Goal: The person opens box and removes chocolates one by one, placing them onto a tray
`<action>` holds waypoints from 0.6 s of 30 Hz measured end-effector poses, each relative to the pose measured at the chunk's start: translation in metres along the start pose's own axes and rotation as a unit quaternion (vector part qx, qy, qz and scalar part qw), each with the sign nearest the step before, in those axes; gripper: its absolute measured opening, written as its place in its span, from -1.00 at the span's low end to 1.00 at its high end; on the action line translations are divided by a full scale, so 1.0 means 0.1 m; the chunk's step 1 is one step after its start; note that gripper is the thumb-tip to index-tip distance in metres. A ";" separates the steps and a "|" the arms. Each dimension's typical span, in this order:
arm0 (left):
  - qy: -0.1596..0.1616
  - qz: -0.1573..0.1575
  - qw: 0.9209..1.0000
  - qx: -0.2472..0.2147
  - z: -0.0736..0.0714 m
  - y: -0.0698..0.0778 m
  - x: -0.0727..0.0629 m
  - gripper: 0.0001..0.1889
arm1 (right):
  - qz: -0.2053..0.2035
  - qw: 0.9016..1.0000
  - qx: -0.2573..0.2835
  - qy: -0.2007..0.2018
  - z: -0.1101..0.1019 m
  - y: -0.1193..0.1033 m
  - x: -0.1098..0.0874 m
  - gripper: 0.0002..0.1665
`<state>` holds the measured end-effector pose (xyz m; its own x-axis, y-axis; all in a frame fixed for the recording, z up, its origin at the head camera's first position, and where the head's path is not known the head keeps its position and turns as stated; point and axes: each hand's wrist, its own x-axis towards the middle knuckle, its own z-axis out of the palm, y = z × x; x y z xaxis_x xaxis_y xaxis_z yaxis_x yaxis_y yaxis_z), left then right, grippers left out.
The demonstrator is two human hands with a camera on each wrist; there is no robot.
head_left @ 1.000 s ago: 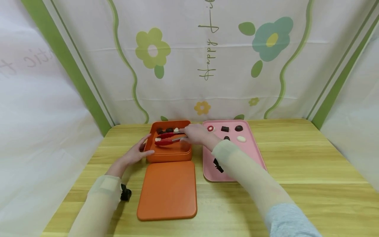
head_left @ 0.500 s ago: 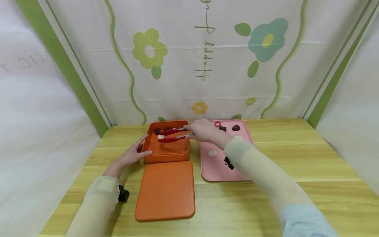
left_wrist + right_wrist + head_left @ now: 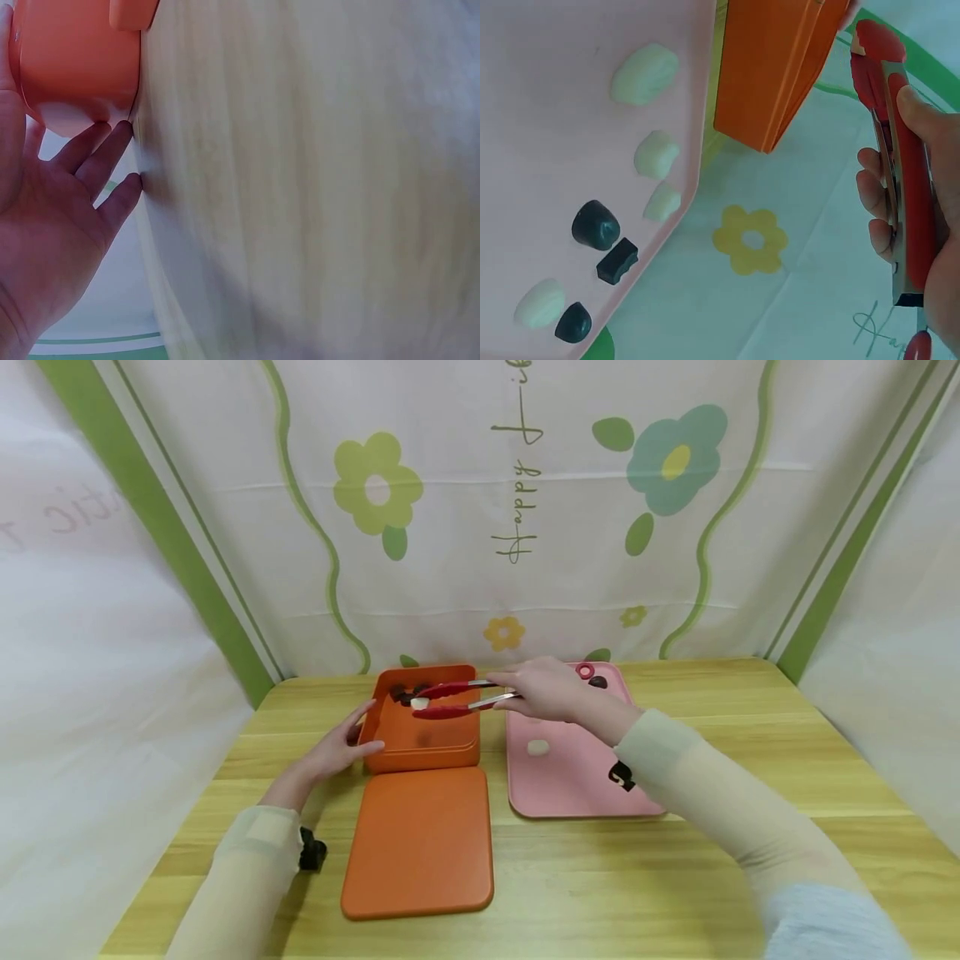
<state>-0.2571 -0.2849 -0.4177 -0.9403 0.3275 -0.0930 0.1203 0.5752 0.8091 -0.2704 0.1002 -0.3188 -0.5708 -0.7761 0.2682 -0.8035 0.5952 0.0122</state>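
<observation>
My right hand (image 3: 551, 689) grips metal tongs (image 3: 491, 693) with red tips, held above the right side of an orange box (image 3: 423, 760). A white chocolate-like piece (image 3: 419, 702) sits between the tongs' tips; the right wrist view shows a pale bit (image 3: 857, 46) there too. Several dark chocolate-like pieces (image 3: 401, 695) lie along the box's back left. My left hand (image 3: 333, 753) rests against the box's left side, thumb at the front corner, fingers extended along the wall, as the left wrist view shows (image 3: 56, 217).
Right of the box stands a pink tray (image 3: 570, 785) with several white pieces (image 3: 645, 73) and dark pieces (image 3: 595, 225), partly hidden by my right arm in the head view. An orange lid (image 3: 418, 843) lies before the box on the wooden table (image 3: 570, 893). Behind hangs a flowered cloth (image 3: 450, 568).
My right hand and the tongs have moved right, with the white piece shifting right between the tips. The left hand has kept its place at the box.
</observation>
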 end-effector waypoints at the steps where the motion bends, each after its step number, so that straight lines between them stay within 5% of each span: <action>1: -0.001 -0.001 1.000 0.000 0.00 0.00 0.00 -0.11 | -0.004 1.000 -0.001 0.008 -0.02 0.00 -0.04 -0.50; 9: -0.010 0.012 1.000 -0.013 0.00 0.01 -0.01 -0.10 | -0.020 0.998 0.005 0.068 -0.14 0.06 -0.37 -0.46; 18: -0.012 0.015 1.000 -0.014 0.00 0.03 -0.02 -0.09 | 0.020 0.998 0.013 0.066 -0.25 0.16 -0.71 -0.36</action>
<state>-0.2554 -0.2839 -0.4152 -0.9284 0.3624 -0.0822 0.1388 0.5434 0.8279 -0.2392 0.1698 -0.3140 -0.5764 -0.7170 0.3920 -0.7858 0.6180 -0.0249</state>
